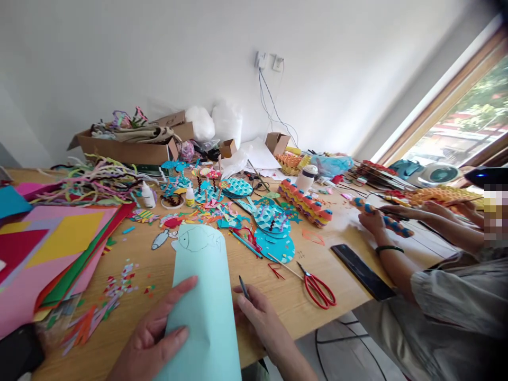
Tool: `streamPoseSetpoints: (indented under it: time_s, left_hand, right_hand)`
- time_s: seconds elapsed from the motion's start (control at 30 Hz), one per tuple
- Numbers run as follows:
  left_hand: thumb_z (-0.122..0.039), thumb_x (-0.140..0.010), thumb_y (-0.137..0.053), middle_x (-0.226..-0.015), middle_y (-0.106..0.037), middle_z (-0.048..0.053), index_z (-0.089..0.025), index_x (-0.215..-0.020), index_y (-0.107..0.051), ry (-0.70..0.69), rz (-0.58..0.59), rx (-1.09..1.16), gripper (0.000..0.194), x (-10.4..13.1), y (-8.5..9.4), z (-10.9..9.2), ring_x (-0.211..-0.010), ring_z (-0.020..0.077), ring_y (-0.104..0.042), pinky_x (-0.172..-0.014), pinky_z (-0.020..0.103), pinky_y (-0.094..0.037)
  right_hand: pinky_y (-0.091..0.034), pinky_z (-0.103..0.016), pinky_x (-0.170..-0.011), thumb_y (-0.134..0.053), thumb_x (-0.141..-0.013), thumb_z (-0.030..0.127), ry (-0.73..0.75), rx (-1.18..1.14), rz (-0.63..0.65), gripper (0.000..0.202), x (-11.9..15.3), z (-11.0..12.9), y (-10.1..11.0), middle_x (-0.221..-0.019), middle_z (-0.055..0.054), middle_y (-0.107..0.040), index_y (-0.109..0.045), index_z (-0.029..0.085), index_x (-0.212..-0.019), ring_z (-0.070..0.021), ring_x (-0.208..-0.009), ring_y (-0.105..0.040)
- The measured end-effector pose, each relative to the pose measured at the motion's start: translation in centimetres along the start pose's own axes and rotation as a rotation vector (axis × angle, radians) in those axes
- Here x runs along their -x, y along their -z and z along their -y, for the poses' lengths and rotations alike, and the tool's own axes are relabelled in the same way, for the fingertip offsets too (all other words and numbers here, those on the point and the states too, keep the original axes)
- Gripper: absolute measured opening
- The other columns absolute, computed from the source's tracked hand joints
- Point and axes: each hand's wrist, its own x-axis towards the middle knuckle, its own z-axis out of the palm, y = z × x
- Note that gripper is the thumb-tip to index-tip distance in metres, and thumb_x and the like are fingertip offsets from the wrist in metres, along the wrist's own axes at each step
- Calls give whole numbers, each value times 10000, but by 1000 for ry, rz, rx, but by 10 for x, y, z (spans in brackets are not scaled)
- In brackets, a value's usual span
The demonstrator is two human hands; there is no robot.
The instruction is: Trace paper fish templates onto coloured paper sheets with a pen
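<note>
My left hand [159, 328] grips the left edge of a long light-blue paper sheet [206, 307], thumb on top. Fish outlines are drawn in dark line near its far end, which curls at the side. Between the thumb and fingers of my right hand [260, 315] is a dark pen [243, 287], its end pointing up and away. That hand is just right of the paper's edge, and some of its fingers are hidden. Beyond the paper are a small cut-out paper fish [160, 239] and blue paper fish pieces [272, 217].
Red-handled scissors [318, 288] and a black phone [362, 271] lie to the right. There a co-worker's hands [373, 219] hold an orange and blue piece. Coloured paper sheets [75, 233], paper scraps [119, 283], pipe cleaners [99, 182] and glue bottles [148, 196] cover the left and middle.
</note>
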Motion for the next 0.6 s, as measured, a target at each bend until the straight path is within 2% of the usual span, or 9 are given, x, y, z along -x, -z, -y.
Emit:
streamPoseSetpoints:
  time_s: [0.13, 0.23, 0.3, 0.37, 0.47, 0.53, 0.57, 0.6]
  left_hand:
    - [-408, -464, -817, -896, -709, 24, -311, -1254, -483, 17, 27, 86, 863, 10, -19, -1, -637, 247, -656, -547, 318, -519]
    - [-420, -500, -799, -917, -703, 18, -316, -1237, -503, 21, 91, 60, 800, 6, -22, 1, -662, 237, -653, -576, 313, -516]
    - [-443, -563, -760, -957, -691, 17, -311, -1220, -526, -19, 135, -31, 709, -4, -20, 5, -681, 218, -642, -605, 302, -512]
    - [-454, -614, -719, -1051, -660, 23, -293, -1185, -566, -102, 183, -167, 612, -19, -19, 14, -787, 224, -625, -668, 292, -505]
    - [-386, -635, -705, -1131, -616, 32, -264, -1142, -605, -214, 324, -318, 531, -39, -24, 30, -965, 232, -559, -796, 277, -457]
    - [-350, -650, -688, -927, -657, 42, -238, -1184, -575, -225, 440, -317, 557, -45, -33, 41, -829, 188, -573, -746, 261, -454]
    - [-345, -663, -672, -739, -638, 23, -229, -1201, -562, -211, 490, -327, 561, -46, -37, 44, -684, 159, -559, -657, 246, -452]
    - [-329, -682, -655, -662, -601, 10, -224, -1206, -559, -200, 514, -340, 543, -45, -42, 47, -629, 143, -535, -624, 235, -439]
  right_hand:
    - [-372, -168, -476, -693, -663, 496, -127, -258, -7, 387, 17, 5, 4, -614, 41, -556, -592, 174, -853, -68, -505, -501]
    - [-397, -174, -491, -778, -593, 395, -117, -362, -23, 423, 28, 7, 15, -668, 22, -605, -576, 176, -893, -96, -559, -565]
    - [-433, -204, -522, -797, -572, 350, -89, -370, -128, 490, 33, 8, 30, -693, 18, -626, -561, 193, -972, -123, -583, -593]
    - [-463, -244, -577, -797, -562, 350, -35, -346, -285, 517, 35, 9, 50, -732, 10, -641, -556, 200, -994, -141, -608, -604]
    - [-445, -232, -548, -793, -529, 378, 90, -143, -531, 499, 35, 15, 90, -677, 30, -615, -585, 198, -946, -134, -581, -574]
    - [-441, -228, -551, -780, -524, 372, 99, 6, -588, 483, 35, 23, 119, -660, 35, -601, -591, 194, -931, -135, -591, -569]
    - [-443, -236, -548, -768, -529, 376, 74, 60, -576, 480, 36, 27, 133, -674, 29, -608, -588, 193, -934, -136, -582, -570]
    - [-443, -245, -537, -748, -545, 388, 46, 119, -556, 480, 37, 31, 148, -688, 21, -614, -582, 195, -953, -141, -571, -572]
